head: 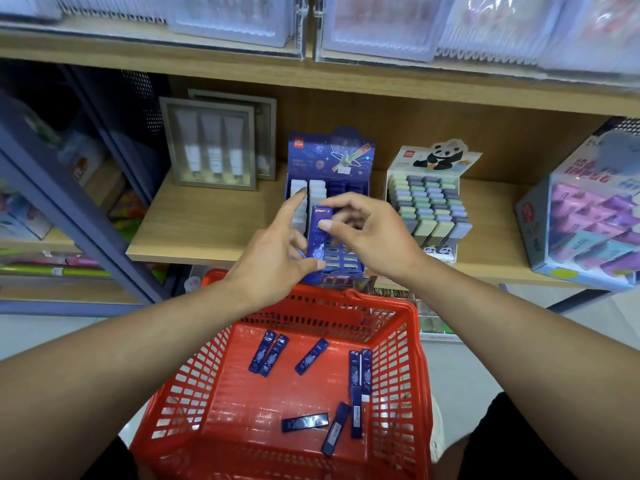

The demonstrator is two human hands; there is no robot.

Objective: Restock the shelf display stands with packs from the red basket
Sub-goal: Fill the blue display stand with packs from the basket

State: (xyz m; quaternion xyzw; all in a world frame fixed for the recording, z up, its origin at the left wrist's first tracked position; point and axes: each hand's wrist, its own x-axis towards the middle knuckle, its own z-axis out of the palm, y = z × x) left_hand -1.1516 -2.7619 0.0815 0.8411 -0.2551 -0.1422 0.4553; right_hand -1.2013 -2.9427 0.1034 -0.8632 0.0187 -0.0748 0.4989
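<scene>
A blue space-themed display stand sits on the wooden shelf, with white packs in its left rows. In front of it, both hands hold one dark blue pack upright. My left hand grips its lower end with the thumb, index finger stretched toward the stand. My right hand pinches the pack's upper part between thumb and fingers. Below, the red basket holds several more dark blue packs lying scattered on its floor.
A panda display stand of pastel packs stands right of the blue one. Further right is a box of purple and pink items. A framed set of tubes stands at the left. A wooden shelf carries them all.
</scene>
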